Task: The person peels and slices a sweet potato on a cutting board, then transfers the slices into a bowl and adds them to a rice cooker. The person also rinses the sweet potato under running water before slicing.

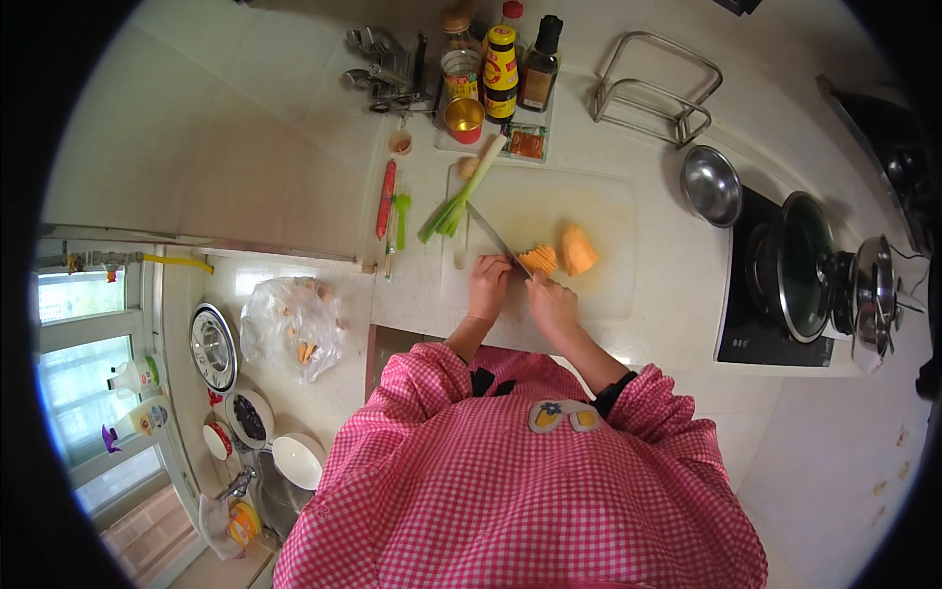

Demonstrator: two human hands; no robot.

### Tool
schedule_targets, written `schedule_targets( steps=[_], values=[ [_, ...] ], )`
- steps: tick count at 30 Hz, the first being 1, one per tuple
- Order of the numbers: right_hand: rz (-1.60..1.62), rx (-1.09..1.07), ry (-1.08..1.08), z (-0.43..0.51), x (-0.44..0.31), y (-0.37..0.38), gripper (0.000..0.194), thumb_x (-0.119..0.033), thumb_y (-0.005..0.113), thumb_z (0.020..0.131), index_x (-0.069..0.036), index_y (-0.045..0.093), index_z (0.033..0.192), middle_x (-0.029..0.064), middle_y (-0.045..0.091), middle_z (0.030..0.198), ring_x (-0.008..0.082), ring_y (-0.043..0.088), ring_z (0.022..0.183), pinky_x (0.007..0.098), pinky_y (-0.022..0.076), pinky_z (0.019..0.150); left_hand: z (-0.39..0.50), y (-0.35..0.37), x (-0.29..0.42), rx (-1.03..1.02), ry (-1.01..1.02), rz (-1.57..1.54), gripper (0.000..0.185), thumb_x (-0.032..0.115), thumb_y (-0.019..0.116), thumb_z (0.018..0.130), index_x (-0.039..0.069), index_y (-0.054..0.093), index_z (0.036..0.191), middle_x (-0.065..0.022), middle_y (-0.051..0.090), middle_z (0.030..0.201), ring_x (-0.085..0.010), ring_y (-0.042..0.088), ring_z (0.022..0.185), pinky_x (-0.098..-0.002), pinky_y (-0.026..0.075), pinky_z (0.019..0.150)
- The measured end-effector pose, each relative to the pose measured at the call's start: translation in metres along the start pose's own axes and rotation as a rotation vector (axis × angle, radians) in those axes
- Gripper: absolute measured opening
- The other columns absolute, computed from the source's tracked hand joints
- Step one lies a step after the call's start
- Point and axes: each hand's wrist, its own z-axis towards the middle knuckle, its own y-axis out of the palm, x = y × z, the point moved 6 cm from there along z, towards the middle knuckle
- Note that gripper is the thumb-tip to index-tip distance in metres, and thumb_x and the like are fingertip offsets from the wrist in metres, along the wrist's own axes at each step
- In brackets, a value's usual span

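Observation:
My right hand [553,300] grips the handle of a kitchen knife [487,227], whose blade slants away to the upper left over a white cutting board [607,195]. Beside the blade my left hand [489,286] has its fingers curled; whether they touch the blade or hold anything is hidden. Thin slices of an orange-fleshed vegetable [541,259] lie just right of the blade. Next to them sits a larger peeled orange chunk [579,250]. A leek or large scallion [471,188] crosses the board's upper left corner, close to a small brown piece, perhaps ginger [468,168].
Sauce bottles [501,73] and a red-gold cup [464,120] stand behind the board. Left lie a red wrapped stick [385,199] and a green spoon [402,221]. Rightward are a steel bowl [711,185] and a lidded pan [806,265] on a cooktop. A plastic bag [291,324] holds peelings.

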Motion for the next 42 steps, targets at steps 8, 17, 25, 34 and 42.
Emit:
schedule_targets(
  steps=[8,17,25,34,42],
  values=[
    [0.028,0.089,0.125,-0.030,0.025,-0.039,0.022,-0.027,0.050,0.097,-0.004,0.051,0.095,0.0168,0.066,0.078,0.0380,0.065,0.065,0.0515,0.0506,0.060,0.009,0.030,0.012,-0.091,0.062,0.104,0.012,0.003,0.068,0.070,0.010,0.063,0.078,-0.0029,0.064,0.087,-0.0249,0.061,0.087,-0.0384,0.043,0.084],
    [-0.010,0.042,0.110,-0.089,0.049,-0.049,0.018,-0.022,0.055,0.093,-0.004,0.053,0.090,0.0163,0.064,0.070,0.0359,0.065,0.062,0.0481,0.0517,0.056,0.072,-0.019,0.007,0.087,-0.213,0.060,0.034,-0.014,0.053,0.067,0.007,0.059,0.092,-0.0086,0.061,0.099,-0.0317,0.054,0.093,-0.0411,0.044,0.081],
    [0.025,0.015,0.015,-0.075,0.046,-0.020,0.017,-0.022,0.051,0.093,-0.005,0.057,0.094,0.0168,0.067,0.073,0.0361,0.067,0.064,0.0469,0.0541,0.058,0.090,0.097,0.116,-0.846,0.581,0.261,0.051,-0.006,0.066,0.065,0.011,0.061,0.112,-0.0044,0.061,0.115,-0.0234,0.047,0.121,-0.0481,0.026,0.107],
    [0.058,0.075,0.074,-0.067,0.090,-0.031,0.018,-0.022,0.052,0.093,-0.005,0.058,0.094,0.0170,0.067,0.072,0.0369,0.066,0.061,0.0478,0.0543,0.056,0.095,0.143,0.101,-1.114,0.394,0.390,0.051,0.009,0.074,0.066,0.014,0.061,0.115,-0.0012,0.062,0.116,-0.0222,0.048,0.121,-0.0460,0.022,0.109],
    [0.092,-0.028,0.140,-0.062,0.121,-0.047,0.019,-0.026,0.052,0.095,-0.007,0.058,0.096,0.0189,0.068,0.080,0.0394,0.067,0.071,0.0508,0.0534,0.064,0.120,0.052,0.109,-0.612,0.089,0.209,0.059,0.013,0.080,0.059,0.014,0.061,0.115,-0.0038,0.060,0.116,-0.0255,0.049,0.118,-0.0442,0.032,0.100]
  ],
)
